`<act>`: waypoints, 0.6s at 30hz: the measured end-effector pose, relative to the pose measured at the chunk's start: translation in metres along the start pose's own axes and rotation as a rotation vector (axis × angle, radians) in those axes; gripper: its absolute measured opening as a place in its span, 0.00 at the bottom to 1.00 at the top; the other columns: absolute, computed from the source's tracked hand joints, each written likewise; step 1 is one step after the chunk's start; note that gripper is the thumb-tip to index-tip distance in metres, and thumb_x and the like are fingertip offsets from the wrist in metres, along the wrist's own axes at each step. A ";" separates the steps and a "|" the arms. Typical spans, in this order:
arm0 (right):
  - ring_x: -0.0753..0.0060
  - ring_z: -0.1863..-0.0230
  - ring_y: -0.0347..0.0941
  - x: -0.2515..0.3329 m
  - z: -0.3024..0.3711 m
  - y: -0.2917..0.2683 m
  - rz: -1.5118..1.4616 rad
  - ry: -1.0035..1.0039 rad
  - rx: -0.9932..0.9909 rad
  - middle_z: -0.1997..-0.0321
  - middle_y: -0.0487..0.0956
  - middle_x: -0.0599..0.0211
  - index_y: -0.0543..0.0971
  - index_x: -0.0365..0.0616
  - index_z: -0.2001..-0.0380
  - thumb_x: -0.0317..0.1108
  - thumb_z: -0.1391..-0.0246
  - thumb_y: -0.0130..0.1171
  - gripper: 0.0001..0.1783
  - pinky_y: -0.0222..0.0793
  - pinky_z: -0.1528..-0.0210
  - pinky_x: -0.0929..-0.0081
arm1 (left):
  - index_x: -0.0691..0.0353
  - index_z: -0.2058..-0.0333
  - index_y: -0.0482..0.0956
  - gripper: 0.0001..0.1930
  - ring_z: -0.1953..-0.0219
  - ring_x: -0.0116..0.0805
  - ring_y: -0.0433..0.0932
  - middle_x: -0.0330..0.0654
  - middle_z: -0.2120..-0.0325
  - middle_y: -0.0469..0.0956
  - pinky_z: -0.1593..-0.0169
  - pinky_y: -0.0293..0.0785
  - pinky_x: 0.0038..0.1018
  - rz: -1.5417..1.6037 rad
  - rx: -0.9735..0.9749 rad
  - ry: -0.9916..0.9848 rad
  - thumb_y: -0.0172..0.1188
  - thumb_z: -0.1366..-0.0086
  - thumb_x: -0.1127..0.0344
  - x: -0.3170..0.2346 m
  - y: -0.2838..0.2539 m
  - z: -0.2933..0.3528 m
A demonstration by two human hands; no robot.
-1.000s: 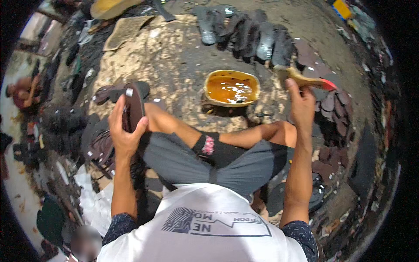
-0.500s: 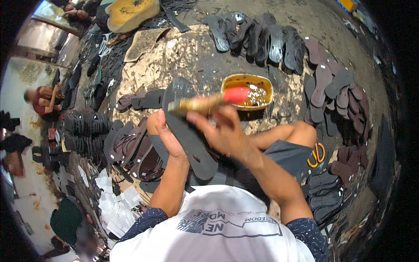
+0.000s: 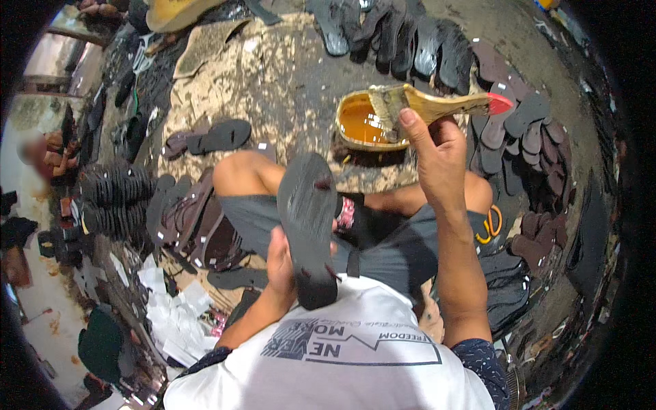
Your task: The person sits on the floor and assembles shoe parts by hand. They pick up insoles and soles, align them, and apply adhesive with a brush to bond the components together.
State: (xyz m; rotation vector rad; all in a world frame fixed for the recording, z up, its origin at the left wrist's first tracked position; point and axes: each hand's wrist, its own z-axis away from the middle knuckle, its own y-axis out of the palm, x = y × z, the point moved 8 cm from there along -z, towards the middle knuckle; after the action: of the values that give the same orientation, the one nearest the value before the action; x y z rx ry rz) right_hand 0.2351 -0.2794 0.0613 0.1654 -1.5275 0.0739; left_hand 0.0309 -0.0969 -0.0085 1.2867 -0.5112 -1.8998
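Observation:
My left hand (image 3: 279,263) grips a dark shoe sole (image 3: 305,205) by its edge, upright in front of my chest. The sole's upper part looks wet and streaked, and small strap holes show in it. In my right hand (image 3: 441,160) is a paintbrush (image 3: 447,106) with a wooden handle and a red tip. Its bristles rest at the right rim of a yellowish tub (image 3: 339,126) that holds amber liquid, most likely glue. My left fingertips are partly hidden behind the sole.
Glossy dark soles (image 3: 427,51) lie in a row at the back, with brown and grey ones (image 3: 526,130) heaped at right. Orange-handled scissors (image 3: 489,227) are beside my right knee. Stacked soles (image 3: 116,198) and white paper scraps (image 3: 174,311) lie at left; another person (image 3: 51,154) sits beyond.
The brush has gone from over the sole to the tub's rim, its red tip now pointing right. My left hand has brought the sole nearer my chest and turned it more upright.

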 end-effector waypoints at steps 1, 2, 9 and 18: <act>0.79 0.58 0.78 0.007 0.006 0.009 -0.076 -0.046 -0.005 0.57 0.85 0.64 0.82 0.34 0.55 0.40 0.38 0.66 0.18 0.74 0.54 0.77 | 0.62 0.32 0.61 0.49 0.49 0.44 0.78 0.51 0.40 0.72 0.53 0.78 0.36 -0.130 -0.040 -0.006 0.46 0.35 0.24 0.003 -0.011 0.004; 0.78 0.57 0.78 0.004 0.018 0.020 -0.067 0.018 0.034 0.57 0.85 0.64 0.82 0.35 0.55 0.40 0.38 0.67 0.18 0.74 0.52 0.76 | 0.63 0.37 0.67 0.47 0.54 0.37 0.80 0.48 0.48 0.77 0.48 0.78 0.32 0.060 -0.056 -0.001 0.40 0.34 0.22 0.001 -0.021 -0.015; 0.60 0.59 0.81 0.008 0.055 0.098 0.279 -0.481 0.184 0.55 0.83 0.58 0.80 0.36 0.50 0.31 0.41 0.67 0.17 0.75 0.54 0.65 | 0.61 0.44 0.73 0.41 0.53 0.36 0.80 0.45 0.53 0.80 0.47 0.78 0.35 0.127 -0.045 0.375 0.44 0.32 0.26 -0.084 0.048 -0.082; 0.57 0.53 0.77 -0.009 0.046 0.101 0.127 -0.525 0.439 0.58 0.80 0.60 0.81 0.43 0.55 0.29 0.45 0.67 0.13 0.71 0.49 0.60 | 0.65 0.46 0.76 0.35 0.59 0.40 0.84 0.48 0.59 0.83 0.52 0.83 0.37 0.304 0.230 0.020 0.49 0.29 0.34 -0.079 0.050 -0.108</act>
State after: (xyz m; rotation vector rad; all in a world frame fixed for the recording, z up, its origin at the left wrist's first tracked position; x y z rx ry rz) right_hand 0.1741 -0.1863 0.0606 0.4646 -2.0286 0.5016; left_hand 0.1630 -0.0570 0.0290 1.2869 -0.8839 -1.6084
